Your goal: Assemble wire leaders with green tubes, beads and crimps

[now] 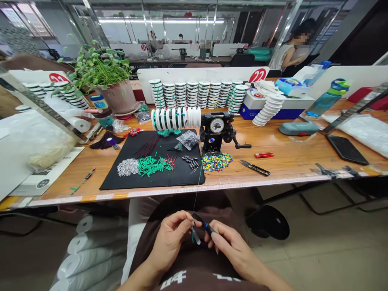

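Note:
Over my lap, my left hand pinches a small piece with green thread and a clear, pale tip. A thin line runs from it up past the table edge toward the winding machine. My right hand is closed round a dark tool with a blue part, whose dark end meets the piece at my left fingertips. What exactly the tool's end touches is too small to tell. White spools with green thread sit on the machine's shaft.
A black mat bears green tubes and silver beads. Coloured beads, black snips and a red lighter lie to the right. Spool stacks, a potted plant and a bottle stand behind.

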A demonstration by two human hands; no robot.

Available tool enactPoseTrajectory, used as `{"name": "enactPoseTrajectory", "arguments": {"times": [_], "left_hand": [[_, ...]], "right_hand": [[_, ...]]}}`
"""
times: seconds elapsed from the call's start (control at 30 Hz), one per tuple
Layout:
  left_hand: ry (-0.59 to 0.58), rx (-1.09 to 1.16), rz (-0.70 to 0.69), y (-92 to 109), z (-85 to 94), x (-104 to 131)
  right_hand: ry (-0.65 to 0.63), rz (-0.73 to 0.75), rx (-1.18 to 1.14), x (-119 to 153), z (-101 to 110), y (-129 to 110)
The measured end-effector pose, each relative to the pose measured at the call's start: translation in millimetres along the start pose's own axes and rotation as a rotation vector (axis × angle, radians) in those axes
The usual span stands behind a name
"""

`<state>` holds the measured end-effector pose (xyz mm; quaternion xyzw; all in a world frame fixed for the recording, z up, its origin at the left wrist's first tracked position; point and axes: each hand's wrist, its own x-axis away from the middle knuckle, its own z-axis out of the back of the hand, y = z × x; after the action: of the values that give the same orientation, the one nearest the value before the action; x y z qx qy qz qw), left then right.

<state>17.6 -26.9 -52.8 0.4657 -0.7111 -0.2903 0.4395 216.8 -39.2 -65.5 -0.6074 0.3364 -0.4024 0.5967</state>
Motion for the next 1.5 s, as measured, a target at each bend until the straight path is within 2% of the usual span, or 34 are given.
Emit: {"name": "enactPoseTrajectory", "arguments": {"times": [0.17,0.33,0.37,0.43,0.5,0.57,0.63,0.73,0.77,0.87,0.9,0.97,1.07,1.13,1.17,1.23,1.3,1.33,1.4,1.5], "left_hand": [[0.016,-0.048,-0.035,3.0,-3.7,-0.2],[0.021,-0.124,-0.068,1.2,-2.7,0.8],[0.018,-0.144,-0.077,0.2,-1.8,2.2],[-0.047,-0.200,-0.112,-2.2,0.2,6.1],[-0.140,-0.244,-0.149,-4.6,2.4,10.1],[-0.177,-0.238,-0.161,-6.3,4.3,12.1],[-0.131,-0.183,-0.159,-6.9,5.6,11.1],[-0.098,-0.139,-0.161,-6.3,7.3,7.0],[-0.101,-0.155,-0.166,-5.8,8.0,5.9],[-0.094,-0.261,-0.195,-3.5,10.3,4.9],[-0.086,-0.293,-0.206,-2.6,10.8,5.1],[-0.072,-0.337,-0.224,-0.5,10.6,5.6],[-0.061,-0.417,-0.277,3.4,8.9,5.3],[-0.059,-0.516,-0.367,6.7,8.5,4.6],[-0.063,-0.580,-0.430,8.6,8.9,4.2],[-0.082,-0.729,-0.572,12.4,10.4,3.8],[-0.113,-0.870,-0.697,16.3,11.4,4.0],[-0.133,-0.925,-0.746,18.2,11.3,4.4],[-0.175,-0.993,-0.824,21.5,9.5,5.3],[-0.225,-1.047,-0.886,24.9,6.1,6.7]], "right_hand": [[0.007,-0.002,0.032,1.9,1.3,-1.0],[0.071,0.003,-0.041,2.2,-11.4,7.2],[0.132,0.004,-0.103,0.2,-11.3,8.8],[0.368,0.033,-0.261,-5.7,-2.8,10.0],[0.667,0.093,-0.399,-10.9,15.0,8.3],[0.831,0.149,-0.428,-11.7,33.9,5.2],[0.795,0.149,-0.308,-7.5,46.4,2.6],[0.652,0.117,0.029,-0.1,58.9,-0.1],[0.657,0.130,0.152,0.6,66.3,-1.0],[0.884,0.231,0.575,-5.6,110.5,-2.7],[0.978,0.257,0.735,-9.9,132.0,-2.2],[1.081,0.220,1.025,-20.1,179.4,0.9],[1.111,0.049,1.236,-35.2,241.5,7.1],[1.094,-0.035,1.265,-42.8,264.2,7.0],[1.093,-0.048,1.262,-45.4,267.8,4.9],[1.103,0.050,1.183,-47.6,257.9,-2.8],[1.060,0.241,1.040,-45.7,225.3,-12.4],[0.992,0.323,0.976,-43.6,201.9,-16.9],[0.781,0.396,0.907,-38.2,146.4,-24.0],[0.358,0.451,0.772,-31.3,65.7,-29.0]]}}
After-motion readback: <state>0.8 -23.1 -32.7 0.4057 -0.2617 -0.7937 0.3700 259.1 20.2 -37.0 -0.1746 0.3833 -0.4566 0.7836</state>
